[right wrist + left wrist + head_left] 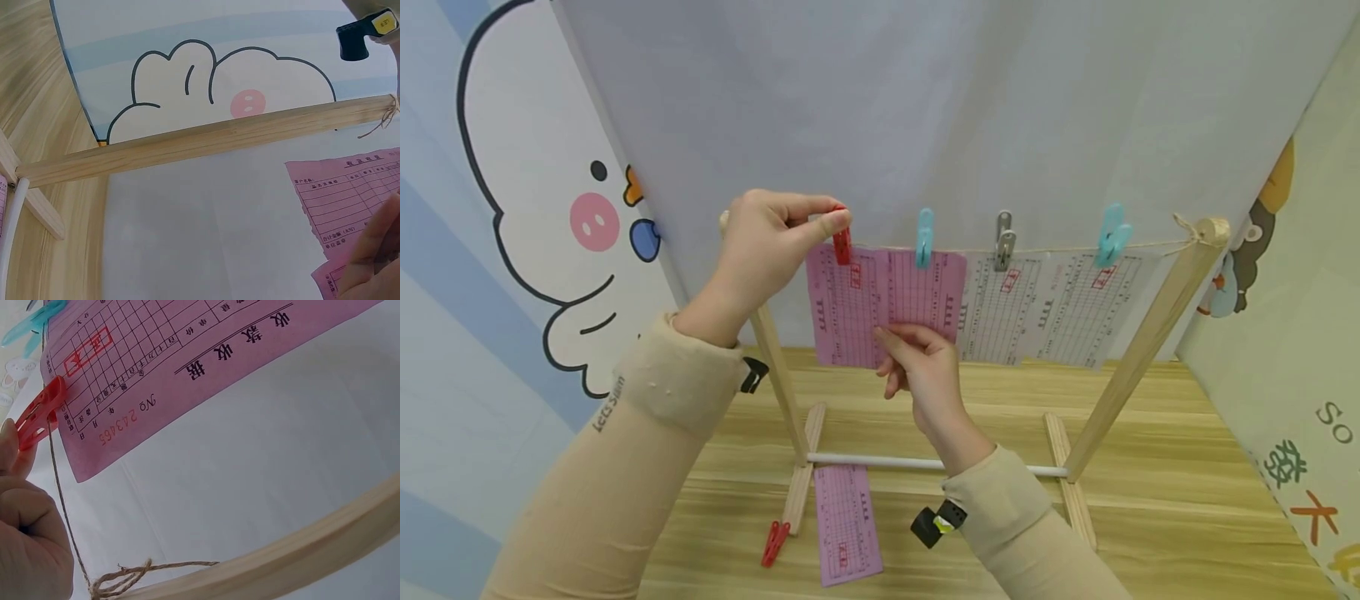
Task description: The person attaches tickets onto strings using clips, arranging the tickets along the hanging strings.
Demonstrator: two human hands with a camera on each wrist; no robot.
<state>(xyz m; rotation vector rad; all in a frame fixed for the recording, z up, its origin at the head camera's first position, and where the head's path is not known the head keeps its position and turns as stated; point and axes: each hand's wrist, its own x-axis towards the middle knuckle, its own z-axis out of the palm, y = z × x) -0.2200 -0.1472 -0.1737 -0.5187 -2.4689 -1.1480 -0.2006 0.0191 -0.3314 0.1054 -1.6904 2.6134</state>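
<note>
My left hand (762, 246) pinches a red clothespin (842, 247) at the left part of a twine line (1037, 250). The clothespin sits over the top edge of a pink receipt (844, 317), seen close up in the left wrist view. Lower down, my right hand (928, 371) pinches this receipt near its right edge with thumb and forefinger; part of the paper is hidden behind the fingers. Beside it a second pink receipt (925, 287) hangs from a light blue clothespin (924, 237). Its lower part is partly covered by the right hand.
Two white receipts hang farther right under a grey clothespin (1003, 242) and another blue clothespin (1113, 235). A wooden frame (1150, 358) with a white crossbar (880, 461) carries the twine. On the wooden tabletop (1180, 492) lie a loose pink receipt (848, 525) and a red clothespin (775, 543).
</note>
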